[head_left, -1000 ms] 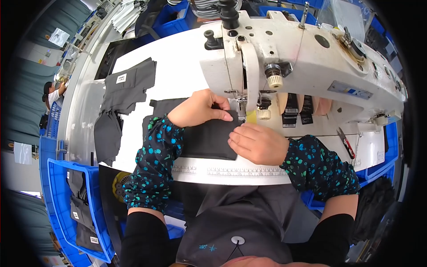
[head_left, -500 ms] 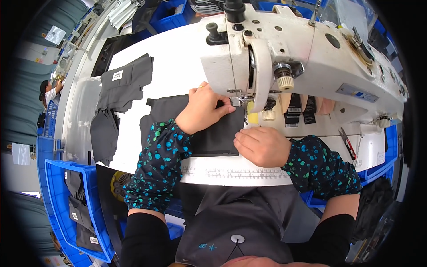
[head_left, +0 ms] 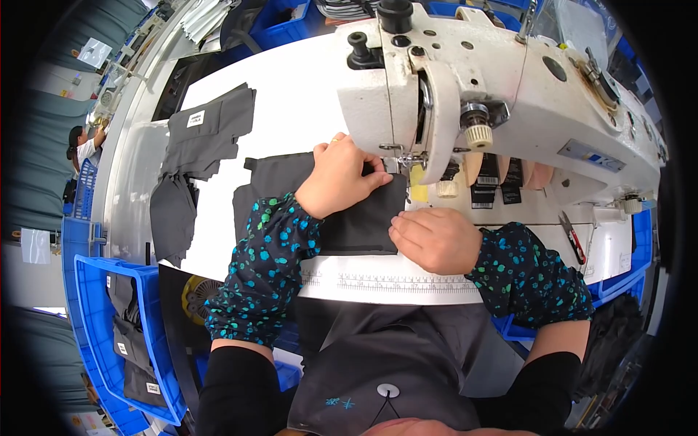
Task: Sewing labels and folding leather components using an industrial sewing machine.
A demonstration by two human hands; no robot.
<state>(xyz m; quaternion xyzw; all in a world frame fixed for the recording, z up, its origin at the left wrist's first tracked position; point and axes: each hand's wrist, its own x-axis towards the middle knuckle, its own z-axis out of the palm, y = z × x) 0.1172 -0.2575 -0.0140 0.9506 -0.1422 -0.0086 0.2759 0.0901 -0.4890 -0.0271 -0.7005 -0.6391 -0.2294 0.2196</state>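
A dark grey fabric piece (head_left: 363,225) lies flat on the white table, its right edge by the presser foot (head_left: 411,161) of a white sewing machine (head_left: 509,80). My left hand (head_left: 340,178) rests on its far part, thumb and forefinger pinched together at the cloth beside the foot. Nearer to me, my right hand (head_left: 438,240) has its fingers pressed together on the right edge of the same piece. The undersides of both hands are hidden. Printed sleeve covers reach over both forearms.
More grey fabric pieces (head_left: 203,138) lie at the left. Red-handled snips (head_left: 573,238) and dark labels (head_left: 486,185) are on the right. A ruler strip (head_left: 407,283) runs along the front edge. A blue crate (head_left: 81,305) holds labelled pieces. Another person (head_left: 83,145) is far left.
The whole view has shifted slightly, with table and machine a little farther right. Both hands keep nearly the same hold and place on the fabric.
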